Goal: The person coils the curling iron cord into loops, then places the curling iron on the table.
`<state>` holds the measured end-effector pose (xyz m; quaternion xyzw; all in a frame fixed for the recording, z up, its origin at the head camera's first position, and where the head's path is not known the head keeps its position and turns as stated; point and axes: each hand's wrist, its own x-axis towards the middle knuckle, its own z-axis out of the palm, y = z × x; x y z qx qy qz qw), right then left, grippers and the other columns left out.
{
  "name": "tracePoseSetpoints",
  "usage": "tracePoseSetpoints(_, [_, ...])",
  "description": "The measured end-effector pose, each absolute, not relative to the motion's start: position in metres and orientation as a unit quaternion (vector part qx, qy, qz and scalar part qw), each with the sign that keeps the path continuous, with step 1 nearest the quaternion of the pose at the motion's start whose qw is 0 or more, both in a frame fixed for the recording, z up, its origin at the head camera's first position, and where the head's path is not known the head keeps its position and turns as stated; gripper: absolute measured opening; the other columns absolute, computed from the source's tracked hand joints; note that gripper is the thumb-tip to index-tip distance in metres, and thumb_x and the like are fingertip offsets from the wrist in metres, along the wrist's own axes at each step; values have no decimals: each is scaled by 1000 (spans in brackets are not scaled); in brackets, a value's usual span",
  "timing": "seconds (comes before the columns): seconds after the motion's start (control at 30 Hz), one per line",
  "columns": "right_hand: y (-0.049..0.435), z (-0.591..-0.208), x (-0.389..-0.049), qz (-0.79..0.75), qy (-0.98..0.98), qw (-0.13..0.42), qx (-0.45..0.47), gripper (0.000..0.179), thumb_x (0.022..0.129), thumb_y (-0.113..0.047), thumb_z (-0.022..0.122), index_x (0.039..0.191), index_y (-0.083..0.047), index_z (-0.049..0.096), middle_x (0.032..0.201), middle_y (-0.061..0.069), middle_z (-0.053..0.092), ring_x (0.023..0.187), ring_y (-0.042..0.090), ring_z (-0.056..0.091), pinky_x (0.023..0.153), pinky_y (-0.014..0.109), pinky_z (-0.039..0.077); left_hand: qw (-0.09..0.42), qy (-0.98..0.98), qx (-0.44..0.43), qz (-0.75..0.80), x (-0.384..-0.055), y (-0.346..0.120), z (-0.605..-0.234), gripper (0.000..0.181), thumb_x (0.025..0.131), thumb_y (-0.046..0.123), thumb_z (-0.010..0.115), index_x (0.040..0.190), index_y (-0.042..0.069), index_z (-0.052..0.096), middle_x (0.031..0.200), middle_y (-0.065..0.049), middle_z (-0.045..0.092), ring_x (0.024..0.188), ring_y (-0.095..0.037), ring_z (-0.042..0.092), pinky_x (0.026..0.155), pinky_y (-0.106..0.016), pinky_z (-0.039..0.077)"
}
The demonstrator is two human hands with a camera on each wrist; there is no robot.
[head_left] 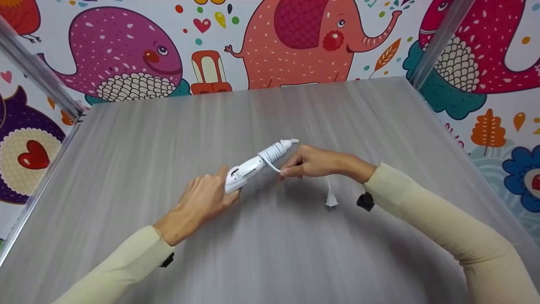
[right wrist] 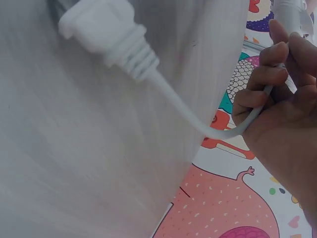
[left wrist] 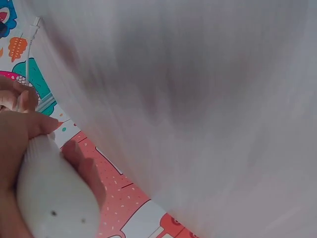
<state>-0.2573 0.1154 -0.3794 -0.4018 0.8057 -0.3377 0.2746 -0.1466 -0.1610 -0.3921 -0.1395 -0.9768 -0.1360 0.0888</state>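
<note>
A white handheld electric appliance (head_left: 249, 168) is held up above the table in my left hand (head_left: 202, 196), gripped around its lower end. Its white cord (head_left: 273, 153) is wound in several turns around the upper end. In the left wrist view, the rounded white body (left wrist: 57, 188) sits between thumb and fingers. My right hand (head_left: 310, 161) pinches the loose stretch of cord just right of the coils. From that hand the cord's tail runs down to a dangling white plug (head_left: 331, 198); the right wrist view shows the plug (right wrist: 101, 25) close up, with the cord (right wrist: 185, 111) passing through curled fingers.
Beneath both hands lies a grey wood-grain table (head_left: 147, 139). Walls printed with cartoon animals (head_left: 299, 46) stand behind it and at both sides, with metal posts (head_left: 441, 44) at the corners. Black bands (head_left: 365, 201) show under the sleeves.
</note>
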Motion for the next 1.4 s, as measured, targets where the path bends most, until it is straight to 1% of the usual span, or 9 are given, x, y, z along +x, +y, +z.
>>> tracePoseSetpoints(0.23, [110,-385,-258,-382,790,265,-399,27,101,-24,58,105,-4,77,65,-3,43,63,9,41,60,25,35,102,-972,-138,-163,-149,-157,-378,32,87,29,70,98,2,56,68,-15,65,51,-23,58,44,-40,45])
tracePoseSetpoints(0.43, [109,-400,-269,-353,799,314,-372,39,103,-32,54,100,0,76,58,-8,43,55,6,37,56,24,33,87,-972,-139,-170,-147,-152,-374,33,88,30,70,98,3,56,70,-14,66,51,-21,57,43,-36,43])
tracePoseSetpoints(0.57, [111,-407,-279,-323,817,333,-341,43,102,-35,55,86,-1,76,56,-8,49,55,6,35,56,24,30,91,-970,-149,-171,-144,-150,-376,33,87,30,71,98,3,56,68,-13,66,50,-20,56,43,-36,43])
tracePoseSetpoints(0.7, [110,-408,-285,-301,831,339,-324,39,100,-33,59,72,-6,64,59,-8,50,57,6,35,58,24,30,97,-966,-165,-173,-141,-148,-377,33,87,31,71,97,3,56,67,-11,65,50,-19,54,43,-36,42])
tracePoseSetpoints(0.8, [110,-408,-288,-285,834,335,-334,32,99,-32,60,74,-12,55,64,-7,45,61,8,38,61,25,32,99,-964,-173,-178,-141,-146,-377,35,87,32,72,99,3,56,67,-11,66,49,-18,54,42,-34,41])
tracePoseSetpoints(0.97, [112,-406,-295,-256,823,302,-408,18,96,-21,63,85,-7,58,77,-2,49,73,10,43,69,25,38,90,-959,-203,-175,-140,-144,-382,36,87,31,73,100,2,57,69,-11,66,50,-15,54,41,-29,41])
tracePoseSetpoints(1.07, [116,-404,-300,-265,788,279,-481,15,94,-6,64,82,3,63,73,6,53,67,11,42,65,24,39,87,-955,-228,-168,-138,-144,-387,33,86,28,73,97,2,56,68,-9,65,49,-12,52,41,-25,41])
tracePoseSetpoints(1.17, [120,-399,-305,-284,777,286,-483,16,92,2,60,75,2,63,67,5,52,61,8,40,59,23,36,93,-949,-251,-164,-137,-144,-389,31,85,26,74,95,3,55,66,-7,64,48,-11,52,41,-24,41])
tracePoseSetpoints(1.4, [118,-384,-306,-234,834,336,-370,29,91,-30,72,69,-17,59,61,-10,46,58,6,40,55,23,33,77,-938,-301,-156,-135,-140,-392,29,85,27,72,97,5,58,66,-6,64,50,-11,53,41,-25,41])
